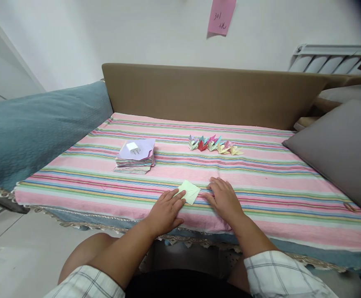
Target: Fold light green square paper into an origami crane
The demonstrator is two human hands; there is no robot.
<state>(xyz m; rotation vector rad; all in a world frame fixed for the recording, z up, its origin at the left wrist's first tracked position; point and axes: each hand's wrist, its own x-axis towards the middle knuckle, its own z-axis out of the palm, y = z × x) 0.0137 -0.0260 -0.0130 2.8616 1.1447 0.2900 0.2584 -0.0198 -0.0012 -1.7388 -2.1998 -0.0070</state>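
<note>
A small folded sheet of pale green origami paper [189, 191] lies flat on the striped cloth, turned like a diamond, with crease lines on its face. The fingers of my left hand [167, 210] are stretched out, and their tips rest on the paper's left edge. Just to the right of the paper, my right hand [225, 199] lies on the cloth with fingers apart and holds nothing. Farther back, several folded paper cranes [213, 145] in red, pink, yellow, blue and pale green stand close together in rows.
To the left is a stack of paper sheets [135, 161] with a white plug adapter [132, 147] on top. The striped cloth [267, 178] covers a sofa seat. A brown backrest [199, 93], blue armrest [44, 128] and grey cushion [338, 153] surround it. A pink note [221, 17] hangs on the wall.
</note>
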